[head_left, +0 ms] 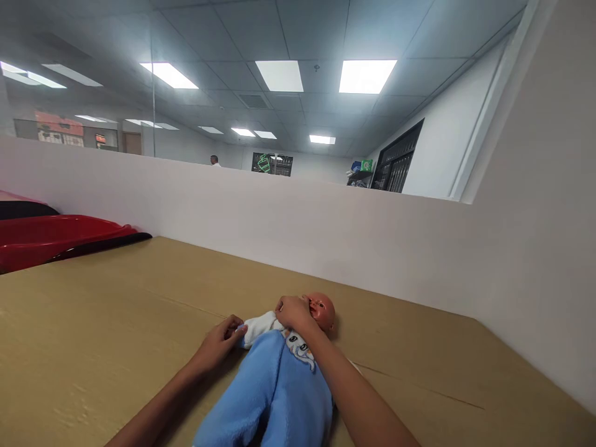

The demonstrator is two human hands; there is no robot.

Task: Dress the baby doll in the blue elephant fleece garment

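A baby doll (323, 310) in a light blue fleece suit (274, 388) with a white sleeve (259, 325) lies on its back on the tan tabletop (93, 335), head pointing away from me. My left hand (222, 341) pinches the end of the white sleeve, fingers closed. My right hand (291, 312) is closed at the doll's neck, gripping the suit's collar next to the face.
A low white partition (279, 217) runs along the table's far edge, and a white wall (535, 248) closes the right side. A red and black plastic tub (51, 239) sits at the far left. Beyond the partition stands a person (214, 161) in an office room.
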